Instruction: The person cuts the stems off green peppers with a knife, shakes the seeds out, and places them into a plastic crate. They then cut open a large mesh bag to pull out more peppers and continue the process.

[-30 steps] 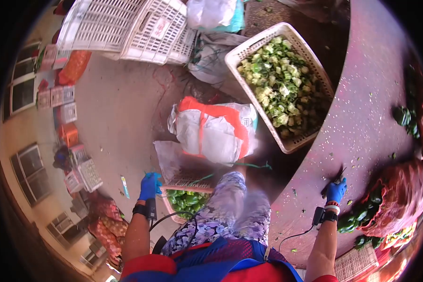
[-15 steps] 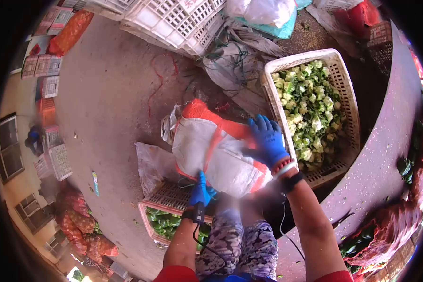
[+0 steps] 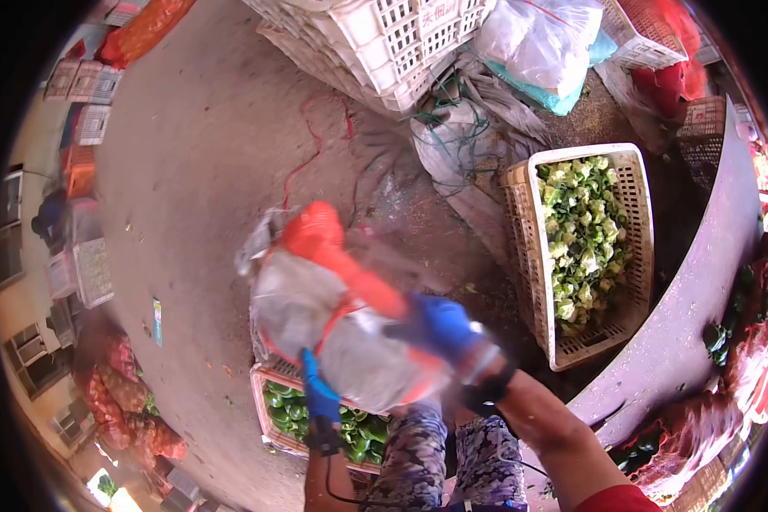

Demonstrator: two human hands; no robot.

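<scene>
A bulky white woven sack bundle (image 3: 303, 294), wrapped with orange-red mesh cloth, hangs tilted in front of my legs. My left hand (image 3: 320, 391), in a blue glove, grips its lower edge from the near side, with the fingers pointing up along it. On the bundle's right end is my right hand (image 3: 442, 328), also blue-gloved and blurred by motion; its fingers are partly hidden against the cloth. Below the bundle, a pinkish crate (image 3: 263, 405) holds dark green peppers (image 3: 363, 437), partly covered by the bundle and my left hand.
To the right stands a white crate (image 3: 529, 183) of pale green vegetable pieces (image 3: 584, 247). Stacked white crates (image 3: 392, 51), plastic bags (image 3: 542, 43) and crumpled sacking (image 3: 452, 141) lie beyond. Red string (image 3: 311, 128) trails on the floor. A metal surface (image 3: 674, 333) curves along the right.
The bundle has moved left and nearer, over the pepper crate, with both hands on it. My view has shifted, and more peppers show below.
</scene>
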